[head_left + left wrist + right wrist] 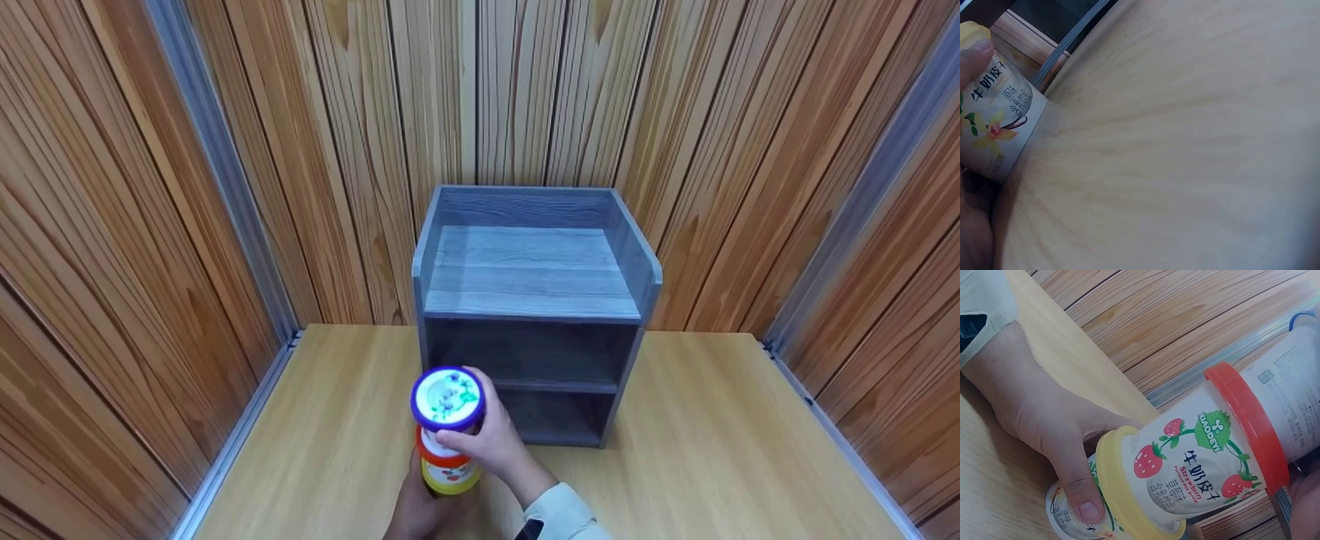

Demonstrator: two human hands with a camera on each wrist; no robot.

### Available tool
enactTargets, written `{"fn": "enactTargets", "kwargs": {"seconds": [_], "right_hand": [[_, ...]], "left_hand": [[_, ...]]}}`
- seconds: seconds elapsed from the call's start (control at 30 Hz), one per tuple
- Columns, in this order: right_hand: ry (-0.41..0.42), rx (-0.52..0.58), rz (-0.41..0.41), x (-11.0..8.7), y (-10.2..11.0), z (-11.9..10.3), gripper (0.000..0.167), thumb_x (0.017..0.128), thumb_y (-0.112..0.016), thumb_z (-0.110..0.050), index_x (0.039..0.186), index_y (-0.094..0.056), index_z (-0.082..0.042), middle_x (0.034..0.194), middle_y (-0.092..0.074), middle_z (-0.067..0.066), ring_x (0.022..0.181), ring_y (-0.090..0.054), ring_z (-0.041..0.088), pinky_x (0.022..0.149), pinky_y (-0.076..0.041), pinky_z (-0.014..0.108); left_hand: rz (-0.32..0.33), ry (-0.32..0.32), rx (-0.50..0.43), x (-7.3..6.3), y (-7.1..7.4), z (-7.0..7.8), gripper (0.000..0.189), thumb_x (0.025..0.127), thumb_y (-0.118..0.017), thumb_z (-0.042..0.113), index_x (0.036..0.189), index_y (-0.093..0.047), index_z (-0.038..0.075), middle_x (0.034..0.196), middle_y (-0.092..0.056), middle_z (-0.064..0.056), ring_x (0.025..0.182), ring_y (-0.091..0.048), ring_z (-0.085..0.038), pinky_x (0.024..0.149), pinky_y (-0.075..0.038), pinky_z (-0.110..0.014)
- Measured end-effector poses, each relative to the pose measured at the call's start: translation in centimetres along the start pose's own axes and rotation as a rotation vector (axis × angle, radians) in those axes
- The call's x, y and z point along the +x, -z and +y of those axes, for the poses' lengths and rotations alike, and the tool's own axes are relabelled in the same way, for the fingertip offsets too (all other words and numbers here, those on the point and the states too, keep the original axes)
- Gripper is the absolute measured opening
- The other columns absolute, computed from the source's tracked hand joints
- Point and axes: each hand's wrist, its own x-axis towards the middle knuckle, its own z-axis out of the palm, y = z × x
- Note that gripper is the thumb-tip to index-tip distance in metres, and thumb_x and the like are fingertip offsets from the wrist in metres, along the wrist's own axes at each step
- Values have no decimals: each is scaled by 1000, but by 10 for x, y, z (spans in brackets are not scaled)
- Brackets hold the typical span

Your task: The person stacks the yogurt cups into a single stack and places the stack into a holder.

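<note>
Three paper drink cups stand stacked in front of the shelf's left side. At the bottom, a yellow-lidded cup with a vanilla-flower print has its base right at the tabletop. My left hand grips this cup, its thumb across the printed side in the right wrist view. On the yellow lid sits a red-lidded strawberry cup. Topmost is a blue-lidded cup, tilted slightly in the head view. My right hand holds it from the right, thumb in front and fingers behind.
A grey wooden shelf unit with a walled top and two lower compartments stands behind the cups. Wood-patterned panels enclose the back and sides. Metal rails edge the light wooden table.
</note>
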Motion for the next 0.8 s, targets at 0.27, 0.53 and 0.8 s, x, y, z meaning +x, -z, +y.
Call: {"fn": "enactTargets", "kwargs": {"seconds": [0.27, 0.53, 0.8], "right_hand": [[1, -32, 0, -5, 2, 2, 109, 79, -86, -41, 160, -13, -31, 157, -33, 14, 140, -37, 38, 109, -35, 66], [21, -44, -19, -7, 10, 2, 111, 81, -85, -42, 161, -10, -31, 162, -27, 14, 146, -28, 41, 113, -25, 69], [96, -78, -43, -11, 21, -4, 95, 88, -74, -48, 161, -16, -27, 161, -31, 12, 148, -28, 37, 115, -23, 67]], "left_hand": [[20, 32, 56, 0, 0, 1, 114, 71, -92, 41, 157, -20, 25, 141, -54, -5, 126, -53, -28, 110, -38, -57], [32, 70, 62, 2, -2, 1, 118, 66, -93, 49, 156, -20, 28, 143, -53, -1, 127, -53, -26, 110, -38, -57], [40, 79, 41, 4, -4, 2, 115, 62, -94, 50, 153, -27, 30, 143, -53, 1, 130, -51, -27, 111, -35, -60]]}}
